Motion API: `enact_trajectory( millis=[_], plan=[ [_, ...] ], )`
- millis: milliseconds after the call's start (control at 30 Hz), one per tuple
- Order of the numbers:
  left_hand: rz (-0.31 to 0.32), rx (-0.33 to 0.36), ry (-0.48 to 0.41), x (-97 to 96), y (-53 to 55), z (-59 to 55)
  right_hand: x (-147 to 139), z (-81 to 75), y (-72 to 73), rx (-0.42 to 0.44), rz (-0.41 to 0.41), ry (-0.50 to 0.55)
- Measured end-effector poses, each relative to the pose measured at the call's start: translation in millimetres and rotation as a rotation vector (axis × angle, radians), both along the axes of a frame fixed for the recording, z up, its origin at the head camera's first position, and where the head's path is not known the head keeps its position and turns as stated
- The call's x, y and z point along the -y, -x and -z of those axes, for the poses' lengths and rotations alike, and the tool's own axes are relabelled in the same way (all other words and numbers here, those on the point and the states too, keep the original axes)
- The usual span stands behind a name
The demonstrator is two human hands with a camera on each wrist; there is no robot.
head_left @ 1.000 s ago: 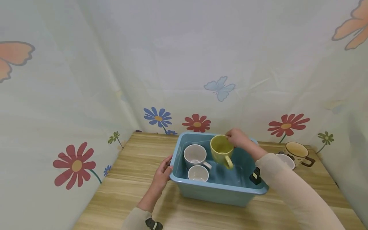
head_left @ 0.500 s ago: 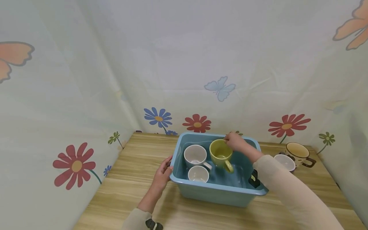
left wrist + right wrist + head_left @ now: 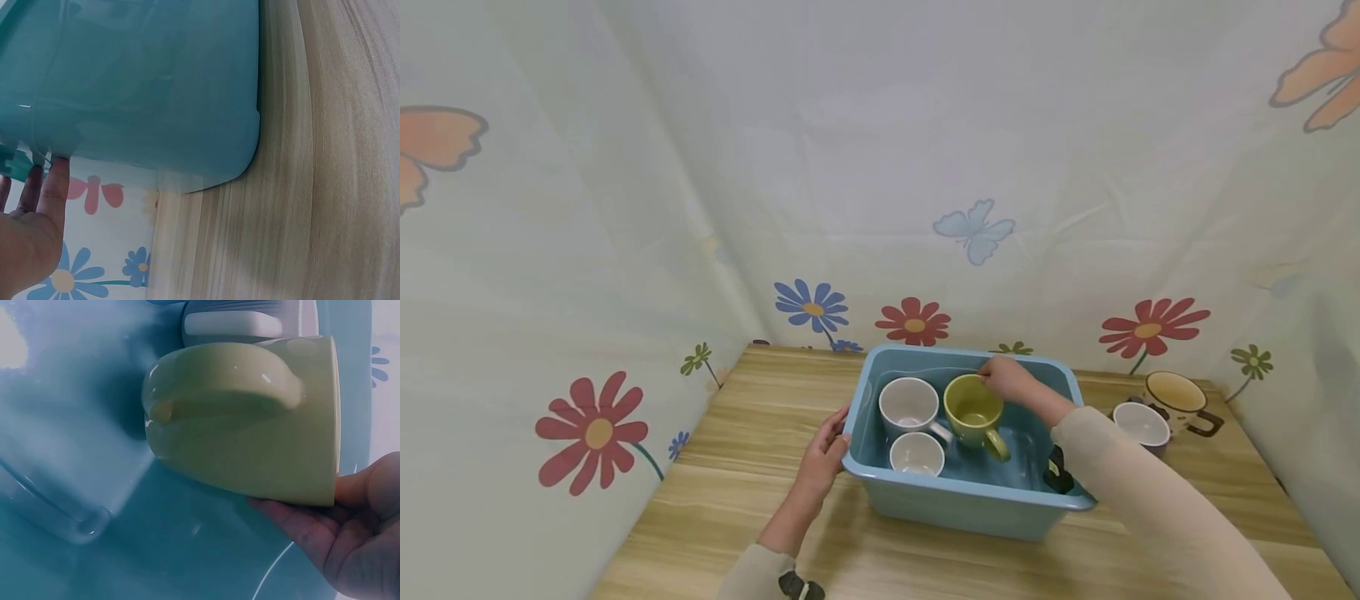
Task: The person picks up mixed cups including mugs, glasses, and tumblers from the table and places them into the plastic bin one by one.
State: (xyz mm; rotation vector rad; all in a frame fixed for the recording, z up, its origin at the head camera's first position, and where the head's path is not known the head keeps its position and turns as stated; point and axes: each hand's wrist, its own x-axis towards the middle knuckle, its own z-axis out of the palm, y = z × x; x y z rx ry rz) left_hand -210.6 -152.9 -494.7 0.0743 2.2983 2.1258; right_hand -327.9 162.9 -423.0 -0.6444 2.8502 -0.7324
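A yellow-green mug sits upright inside the blue plastic bin, its handle toward the front right. My right hand pinches the mug's back right rim. In the right wrist view, fingers lie along the outside of the mug; whether its base touches the bin floor is unclear. Left of it in the bin stand a larger white mug and a smaller white cup. My left hand touches the bin's left rim, with straight fingers against the outer wall in the left wrist view.
On the wooden table, right of the bin, are a cream mug with a dark rim and handle and a small cup with a white inside, partly behind my right sleeve. A flowered cloth hangs behind the table.
My right hand has lowered the yellow-green mug into the bin and shifted it slightly left, toward the white mug. The left hand and bin have stayed put.
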Motion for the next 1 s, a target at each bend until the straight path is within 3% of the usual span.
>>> enact_trajectory(
  millis=[600, 1000],
  plan=[
    [0.01, -0.006, -0.028, -4.8, -5.0, -2.5, 5.8, 7.6, 8.1, 0.062, 0.064, -0.021],
    [-0.005, -0.018, 0.077, -6.2, 0.5, -11.8, 6.3, 18.6, 8.3, 0.036, 0.115, -0.048]
  ],
)
